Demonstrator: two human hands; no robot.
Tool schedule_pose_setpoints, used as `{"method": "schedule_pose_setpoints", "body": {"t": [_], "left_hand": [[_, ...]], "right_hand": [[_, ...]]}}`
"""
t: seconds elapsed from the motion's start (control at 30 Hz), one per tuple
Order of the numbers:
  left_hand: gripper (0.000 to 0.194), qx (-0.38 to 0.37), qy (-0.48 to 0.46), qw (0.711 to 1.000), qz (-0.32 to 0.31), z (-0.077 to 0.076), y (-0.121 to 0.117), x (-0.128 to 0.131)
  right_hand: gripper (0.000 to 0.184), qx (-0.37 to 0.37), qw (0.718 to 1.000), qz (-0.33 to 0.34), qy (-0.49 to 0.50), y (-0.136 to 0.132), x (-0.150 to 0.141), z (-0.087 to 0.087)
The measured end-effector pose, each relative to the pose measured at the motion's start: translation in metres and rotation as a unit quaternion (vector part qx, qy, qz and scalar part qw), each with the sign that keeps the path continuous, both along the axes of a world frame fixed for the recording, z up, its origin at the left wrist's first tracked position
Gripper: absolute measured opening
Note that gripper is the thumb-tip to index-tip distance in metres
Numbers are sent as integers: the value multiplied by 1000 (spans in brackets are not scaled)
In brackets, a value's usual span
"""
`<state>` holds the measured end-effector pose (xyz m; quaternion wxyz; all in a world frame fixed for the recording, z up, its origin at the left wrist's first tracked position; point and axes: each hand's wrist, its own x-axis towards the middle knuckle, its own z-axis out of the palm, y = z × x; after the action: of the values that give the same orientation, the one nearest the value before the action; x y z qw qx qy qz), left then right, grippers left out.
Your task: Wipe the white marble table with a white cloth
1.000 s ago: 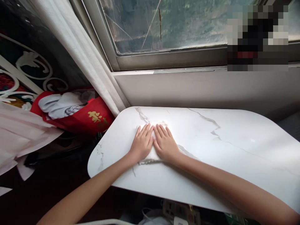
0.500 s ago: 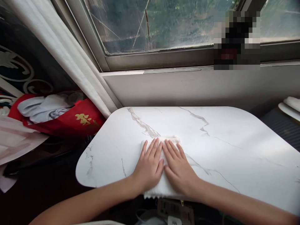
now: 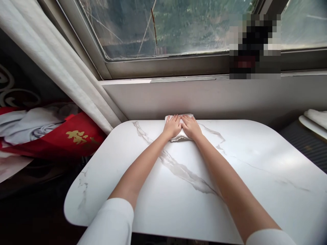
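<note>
A folded white cloth (image 3: 182, 136) lies at the far edge of a white marble-patterned table (image 3: 163, 194), close to the wall below the window. My left hand (image 3: 173, 126) rests flat on its left half, fingers stretched forward. Beside it, my right hand (image 3: 191, 126) lies flat on the right half, and the two hands nearly touch at the thumbs. Both arms reach out almost straight across the tabletop. Parts of the cloth show past the fingertips and below the palms; the rest is hidden under the hands.
A window (image 3: 166, 30) with a metal frame is above the far wall. At left hangs a pale curtain (image 3: 51, 58), with a red bag (image 3: 84, 136) of clothes beneath it. A dark ribbed surface (image 3: 306, 136) with white items stands at right.
Both hands have slid forward with the cloth, from the near edge of the table to its far edge. My arms are now stretched out, and white sleeves show.
</note>
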<state>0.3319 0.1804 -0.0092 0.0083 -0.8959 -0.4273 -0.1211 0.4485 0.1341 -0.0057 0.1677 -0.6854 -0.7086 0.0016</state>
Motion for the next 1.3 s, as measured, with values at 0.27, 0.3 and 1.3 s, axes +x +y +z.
{"method": "schedule_pose_setpoints", "body": {"t": [0.27, 0.3, 1.3], "left_hand": [[48, -3, -9, 1000, 19, 1, -13, 2], [48, -5, -8, 1000, 22, 2, -19, 1], [52, -36, -17, 996, -80, 6, -155, 24]], "right_hand": [[51, 6, 1000, 8, -26, -8, 2, -1], [51, 2, 1000, 12, -28, -13, 1, 0], [57, -39, 999, -3, -24, -156, 33, 3]]}}
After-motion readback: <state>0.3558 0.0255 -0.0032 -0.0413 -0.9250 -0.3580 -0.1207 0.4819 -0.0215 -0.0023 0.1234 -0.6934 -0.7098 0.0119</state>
